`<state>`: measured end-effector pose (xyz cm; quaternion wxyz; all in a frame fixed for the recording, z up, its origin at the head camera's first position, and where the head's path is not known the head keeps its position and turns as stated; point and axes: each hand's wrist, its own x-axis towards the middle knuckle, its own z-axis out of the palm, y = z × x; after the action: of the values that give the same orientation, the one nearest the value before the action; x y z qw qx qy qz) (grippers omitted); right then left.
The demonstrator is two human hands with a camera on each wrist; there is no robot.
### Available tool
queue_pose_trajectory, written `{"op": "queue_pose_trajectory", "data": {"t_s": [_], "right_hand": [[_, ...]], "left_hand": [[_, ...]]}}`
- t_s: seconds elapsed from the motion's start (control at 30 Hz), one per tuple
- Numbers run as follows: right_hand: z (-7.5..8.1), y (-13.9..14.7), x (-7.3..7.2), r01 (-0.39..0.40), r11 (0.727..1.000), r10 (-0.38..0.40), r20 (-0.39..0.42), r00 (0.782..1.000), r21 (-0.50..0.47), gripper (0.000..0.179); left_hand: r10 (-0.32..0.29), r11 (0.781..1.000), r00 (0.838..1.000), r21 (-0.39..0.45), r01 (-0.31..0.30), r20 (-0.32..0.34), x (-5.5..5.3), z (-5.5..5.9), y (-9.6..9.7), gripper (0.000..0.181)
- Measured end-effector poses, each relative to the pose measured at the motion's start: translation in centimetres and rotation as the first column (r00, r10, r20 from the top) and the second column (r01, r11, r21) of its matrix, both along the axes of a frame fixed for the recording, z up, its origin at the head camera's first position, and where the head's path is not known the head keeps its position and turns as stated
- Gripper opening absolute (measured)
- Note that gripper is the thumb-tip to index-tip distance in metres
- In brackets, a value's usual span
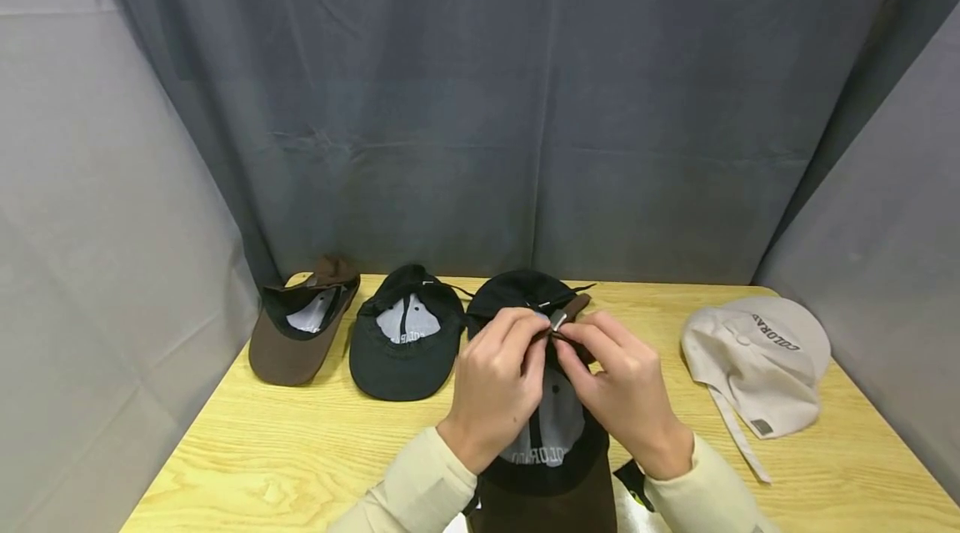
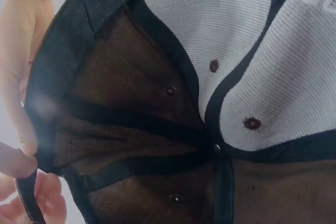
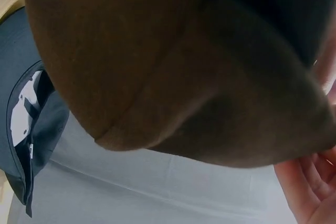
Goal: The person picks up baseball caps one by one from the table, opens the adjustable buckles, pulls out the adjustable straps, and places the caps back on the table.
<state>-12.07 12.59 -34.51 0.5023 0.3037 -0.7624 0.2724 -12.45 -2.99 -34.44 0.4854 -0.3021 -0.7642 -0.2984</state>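
A brown cap (image 1: 547, 508) is held up in front of me, its brim toward me and its inside showing a pale grey lining (image 1: 558, 416) with reversed lettering. At its back edge is a strap (image 1: 577, 305) with a small metal buckle (image 1: 557, 319). My left hand (image 1: 495, 391) pinches the strap just left of the buckle. Thumb and fingers of my right hand (image 1: 626, 387) pinch it on the other side, close to the left fingertips. In the left wrist view the strap end (image 2: 27, 198) hangs between fingers. The brown crown (image 3: 136, 66) fills much of the right wrist view.
Behind the held cap lies a black cap (image 1: 517, 287), partly hidden. Another black cap (image 1: 405, 379) and a brown cap (image 1: 288, 358) lie upturned to the left. A beige cap (image 1: 750, 366) with a dangling strap sits right on the wooden table (image 1: 247, 466). Grey curtains (image 1: 480, 99) surround it.
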Motion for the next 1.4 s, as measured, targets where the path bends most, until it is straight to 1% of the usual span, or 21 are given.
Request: {"op": "queue_pose_trajectory", "data": {"t_s": [0.1,0.37,0.57,0.7,0.97,1.17,1.27,1.4], "right_hand": [[0.13,0.01,0.1,-0.004,1.0,0.004,-0.009,1.0,0.007,0.035],[0.31,0.1,0.09,-0.003,1.0,0.003,-0.029,1.0,0.003,0.033],[0.28,0.32,-0.03,0.006,1.0,-0.007,-0.012,1.0,-0.025,0.033],[0.33,0.37,-0.04,-0.002,1.0,0.002,-0.006,1.0,-0.022,0.033],[0.48,0.38,0.13,-0.013,1.0,0.014,-0.023,1.0,0.014,0.035],[0.62,0.43,0.26,-0.018,0.999,0.019,-0.021,1.0,0.045,0.036],[0.62,0.4,0.29,0.002,0.999,0.0,-0.024,1.0,0.046,0.036],[0.53,0.38,0.25,0.05,0.998,-0.048,-0.029,0.998,0.041,0.036]], "left_hand": [[-0.029,1.0,1.0,0.007,0.029,0.008,0.04,0.11,0.05,0.014],[-0.042,0.999,0.999,0.014,0.042,-0.001,0.2,0.19,-0.09,0.009],[-0.025,1.0,1.0,0.018,0.025,-0.004,0.23,0.02,-0.13,0.008],[-0.012,1.0,1.0,0.015,0.012,0.004,0.29,0.02,-0.11,0.008],[0.017,1.0,1.0,0.006,-0.017,-0.002,0.4,0.28,0.13,0.013],[0.018,1.0,1.0,0.011,-0.018,0.002,0.37,0.13,0.1,0.012],[0.012,1.0,1.0,0.008,-0.012,0.002,0.4,0.07,0.05,0.01],[0.006,1.0,1.0,0.0,-0.006,0.003,0.42,0.01,0.0,0.009]]}}
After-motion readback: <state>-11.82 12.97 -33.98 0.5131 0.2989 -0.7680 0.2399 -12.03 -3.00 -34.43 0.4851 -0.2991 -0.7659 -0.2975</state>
